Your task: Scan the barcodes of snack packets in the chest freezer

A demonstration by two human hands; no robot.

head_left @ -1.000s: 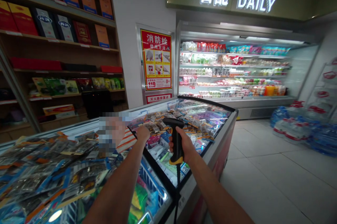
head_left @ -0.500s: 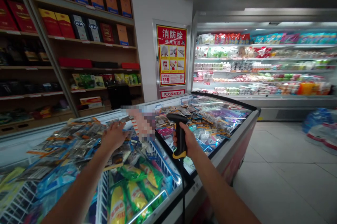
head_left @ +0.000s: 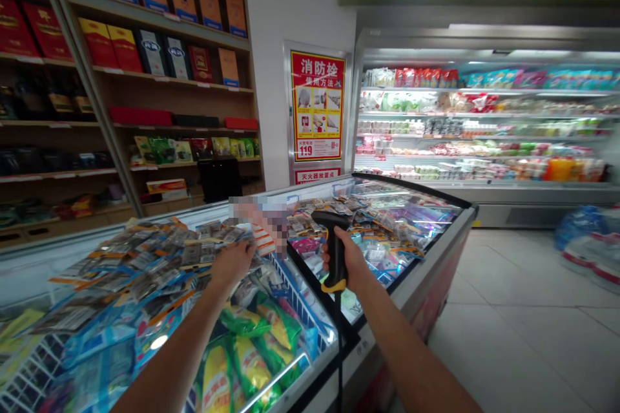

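My right hand (head_left: pixel 349 261) is wrapped round the grip of a black-and-yellow handheld barcode scanner (head_left: pixel 334 251), held above the freezer edge with its cable hanging down. Over the heap of flat packets (head_left: pixel 145 258), my left hand (head_left: pixel 235 262) reaches forward with its fingers curled together. Its fingertips meet the left edge of an orange-and-white striped packet (head_left: pixel 264 242), partly blurred out. What the fingers pinch, if anything, is hidden. Below the left wrist lie green-and-yellow bags (head_left: pixel 249 361) in a white wire basket.
A black-framed glass lid (head_left: pixel 411 187) covers the freezer's far right part, with more packets beneath. Shelves of boxes (head_left: pixel 184 64) stand at left. A lit chiller (head_left: pixel 484 116) lines the back. Blue water bottles (head_left: pixel 581 227) stand on the floor at right.
My left hand has moved right and its fingers have drawn together at the striped packet. The scanner stays in my right hand, almost in the same place. The view has tilted slightly.
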